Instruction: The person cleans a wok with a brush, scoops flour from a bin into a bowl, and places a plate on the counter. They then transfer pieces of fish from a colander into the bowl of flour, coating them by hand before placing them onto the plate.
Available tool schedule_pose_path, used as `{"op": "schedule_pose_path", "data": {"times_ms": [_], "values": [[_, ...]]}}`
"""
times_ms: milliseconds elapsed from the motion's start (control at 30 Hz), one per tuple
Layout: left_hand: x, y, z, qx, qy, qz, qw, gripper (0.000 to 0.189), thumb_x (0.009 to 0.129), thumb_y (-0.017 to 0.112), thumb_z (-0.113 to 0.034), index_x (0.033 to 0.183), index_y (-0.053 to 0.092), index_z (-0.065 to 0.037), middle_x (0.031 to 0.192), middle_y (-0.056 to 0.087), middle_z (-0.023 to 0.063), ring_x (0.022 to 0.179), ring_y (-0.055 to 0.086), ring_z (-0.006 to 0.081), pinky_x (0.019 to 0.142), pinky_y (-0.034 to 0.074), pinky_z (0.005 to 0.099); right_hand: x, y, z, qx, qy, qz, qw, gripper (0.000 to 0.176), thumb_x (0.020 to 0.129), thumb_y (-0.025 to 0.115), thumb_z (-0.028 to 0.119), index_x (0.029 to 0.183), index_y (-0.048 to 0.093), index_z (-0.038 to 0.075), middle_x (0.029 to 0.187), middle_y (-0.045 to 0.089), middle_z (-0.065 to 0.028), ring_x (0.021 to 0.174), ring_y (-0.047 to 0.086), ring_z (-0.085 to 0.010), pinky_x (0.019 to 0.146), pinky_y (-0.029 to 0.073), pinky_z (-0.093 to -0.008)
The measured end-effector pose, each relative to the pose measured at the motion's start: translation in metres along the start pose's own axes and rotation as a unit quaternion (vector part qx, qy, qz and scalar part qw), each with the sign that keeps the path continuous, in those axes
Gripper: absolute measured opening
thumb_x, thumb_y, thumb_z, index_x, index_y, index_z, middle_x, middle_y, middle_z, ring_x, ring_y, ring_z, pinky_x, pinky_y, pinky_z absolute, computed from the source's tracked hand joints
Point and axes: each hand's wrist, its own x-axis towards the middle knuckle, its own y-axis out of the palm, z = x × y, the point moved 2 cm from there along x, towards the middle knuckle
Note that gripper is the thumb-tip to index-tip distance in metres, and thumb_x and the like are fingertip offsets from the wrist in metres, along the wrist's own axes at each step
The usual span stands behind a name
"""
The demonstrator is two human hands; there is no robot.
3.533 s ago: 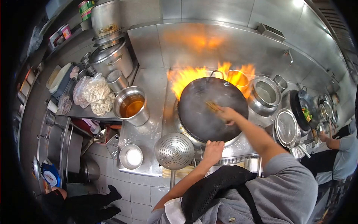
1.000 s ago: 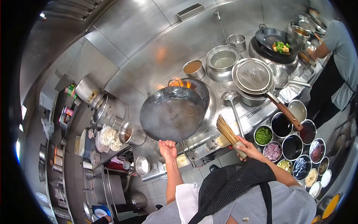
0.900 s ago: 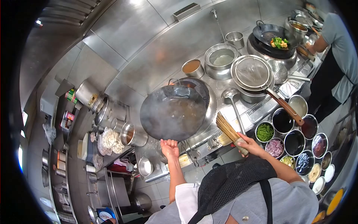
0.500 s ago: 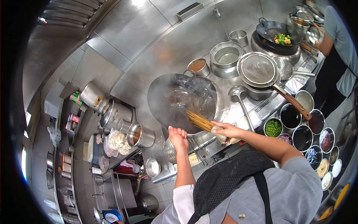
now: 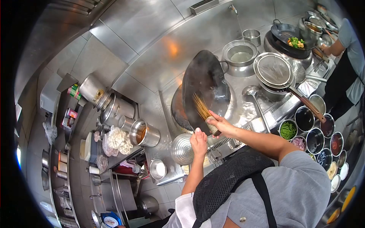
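Observation:
A dark wok (image 5: 211, 81) stands tilted steeply on its side over the burner (image 5: 178, 108). My left hand (image 5: 199, 142) is closed at its near edge, apparently round the handle, which my fingers mostly hide. My right hand (image 5: 221, 124) grips the bound end of a bamboo wok brush (image 5: 202, 107), its bristles pointing into the wok against the inner wall. A perforated strainer (image 5: 182, 149) lies just left of my left hand. To the right of the wok rests a ladle (image 5: 251, 91).
A mesh skimmer (image 5: 273, 68) sits over a pot, its wooden handle reaching toward several seasoning containers (image 5: 315, 140). A steel pot (image 5: 152, 135) stands at left beside a bag of white food (image 5: 119, 138). Behind right is another wok (image 5: 285, 32); a co-worker (image 5: 342, 72) stands near it.
The wok has gone from lying nearly flat to tilted steeply, exposing the burner at its left. Its steam has thinned. Both hands appear further right, and the brush points more upright.

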Motion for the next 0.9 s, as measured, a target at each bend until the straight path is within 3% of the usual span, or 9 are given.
{"op": "schedule_pose_path", "data": {"times_ms": [100,133,167,233,300,433,600,733,900], "values": [[-0.004,-0.023,0.011,-0.033,-0.001,0.000,0.999,0.048,0.105,0.045,-0.032,0.064,0.031,-0.013,0.052,0.029,-0.0031,0.043,0.029,0.0085,0.040,0.025,0.0276,-0.013,0.020,-0.012,-0.082,-0.032,0.016,0.996,0.075,0.098,0.056,0.031,0.157,0.011,0.025,0.090,0.063,-0.0102,0.052,0.062,-0.0162,0.038,0.047,-0.0248],[-0.002,-0.026,0.008,-0.063,-0.010,-0.010,0.998,0.048,0.105,0.045,-0.033,0.063,0.031,-0.013,0.052,0.029,-0.0030,0.043,0.028,0.0086,0.040,0.024,0.0279,-0.017,0.021,-0.019,-0.209,-0.060,0.021,0.976,0.077,0.097,0.058,0.032,0.158,0.011,0.024,0.098,0.066,-0.0132,0.065,0.068,-0.0227,0.053,0.056,-0.0348],[-0.001,-0.030,0.006,-0.091,-0.034,-0.029,0.995,0.048,0.105,0.046,-0.034,0.063,0.031,-0.013,0.051,0.028,-0.0030,0.043,0.026,0.0087,0.040,0.024,0.0283,-0.005,0.013,-0.043,-0.321,-0.260,0.004,0.911,0.075,0.095,0.060,0.034,0.156,0.018,0.021,0.098,0.068,-0.0148,0.073,0.069,-0.0263,0.065,0.057,-0.0377],[0.006,-0.048,0.011,-0.133,-0.055,-0.045,0.989,0.047,0.105,0.045,-0.035,0.065,0.033,-0.013,0.052,0.028,-0.0032,0.043,0.027,0.0084,0.040,0.024,0.0277,0.008,-0.022,-0.070,-0.519,-0.269,-0.009,0.811,0.071,0.093,0.062,0.039,0.153,0.030,0.018,0.102,0.070,-0.0187,0.088,0.069,-0.0327,0.082,0.055,-0.0420],[0.011,-0.072,0.021,-0.201,-0.103,-0.096,0.969,0.046,0.104,0.046,-0.038,0.067,0.033,-0.014,0.052,0.026,-0.0040,0.043,0.021,0.0086,0.040,0.020,0.0273,0.057,-0.125,-0.087,-0.659,0.048,-0.094,0.745,0.062,0.091,0.060,0.042,0.147,0.041,0.026,0.103,0.069,-0.0235,0.091,0.069,-0.0367,0.085,0.054,-0.0439],[0.016,-0.110,0.036,-0.283,-0.153,-0.134,0.937,0.045,0.102,0.045,-0.042,0.067,0.033,-0.017,0.052,0.021,-0.0041,0.044,0.018,0.0099,0.042,0.020,0.0301,0.039,-0.153,0.014,-0.258,-0.142,-0.360,0.885,0.069,0.092,0.060,0.031,0.154,0.029,0.025,0.095,0.066,-0.0111,0.052,0.063,-0.0189,0.047,0.053,-0.0329],[0.037,-0.145,0.071,-0.405,-0.209,-0.165,0.875,0.041,0.102,0.044,-0.036,0.068,0.033,-0.017,0.053,0.018,-0.0039,0.045,0.015,0.0118,0.048,0.024,0.0311,0.000,-0.088,0.083,-0.179,-0.138,-0.282,0.933,0.074,0.092,0.064,0.027,0.155,0.025,0.023,0.093,0.060,-0.0068,0.061,0.061,-0.0133,0.047,0.052,-0.0284],[0.044,-0.118,0.112,-0.509,-0.193,-0.177,0.820,0.042,0.105,0.041,-0.035,0.068,0.034,-0.016,0.055,0.023,-0.0025,0.048,0.019,0.0124,0.052,0.028,0.0315,0.029,-0.055,0.122,-0.094,-0.295,-0.236,0.921,0.071,0.096,0.061,0.023,0.156,0.022,0.023,0.091,0.057,-0.0026,0.065,0.059,-0.0121,0.054,0.055,-0.0290],[0.055,-0.040,0.158,-0.534,-0.184,-0.170,0.807,0.042,0.106,0.035,-0.035,0.072,0.041,-0.012,0.062,0.041,0.0039,0.065,0.047,0.0226,0.088,0.045,0.0422,0.073,0.024,0.161,-0.171,-0.300,-0.109,0.932,0.075,0.096,0.061,0.018,0.157,0.018,0.023,0.090,0.061,-0.0047,0.070,0.064,-0.0141,0.059,0.056,-0.0279]]}}
